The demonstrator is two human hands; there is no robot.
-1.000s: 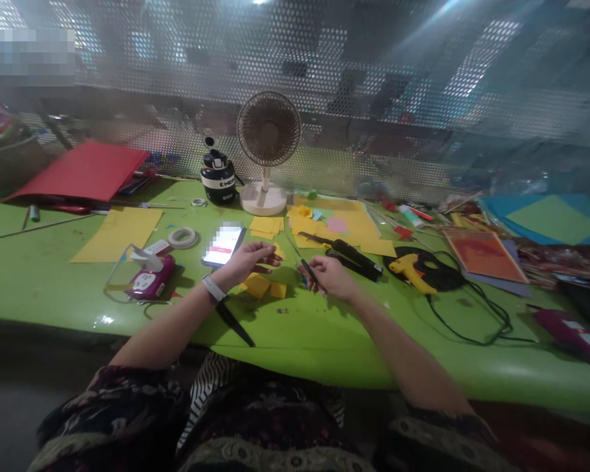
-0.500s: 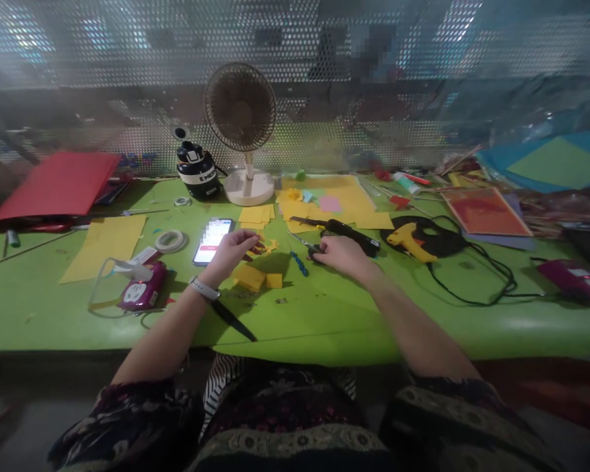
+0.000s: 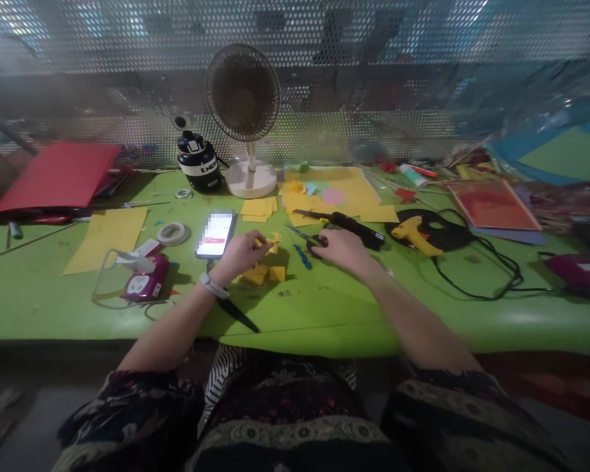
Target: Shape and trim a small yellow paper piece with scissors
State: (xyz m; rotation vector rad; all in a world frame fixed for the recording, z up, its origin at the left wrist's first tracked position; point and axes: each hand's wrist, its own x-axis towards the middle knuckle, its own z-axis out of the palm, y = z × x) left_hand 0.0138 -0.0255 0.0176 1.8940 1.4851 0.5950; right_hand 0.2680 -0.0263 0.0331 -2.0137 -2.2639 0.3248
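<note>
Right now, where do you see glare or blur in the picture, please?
Head view, upper left: pale glare on the perforated silver-grey wall; head view, centre: soft detail on the small yellow paper pieces by the left hand; head view, right edge: blurred magenta object.

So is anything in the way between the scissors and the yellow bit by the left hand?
Nothing visible. The scissors in the right hand have their tips near the yellow bit; the blue twist lies off to the side, nearer the person.

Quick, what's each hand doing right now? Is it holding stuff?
Left hand: closed, fingertips pinching yellow paper.
Right hand: closed, holding scissors.
</note>
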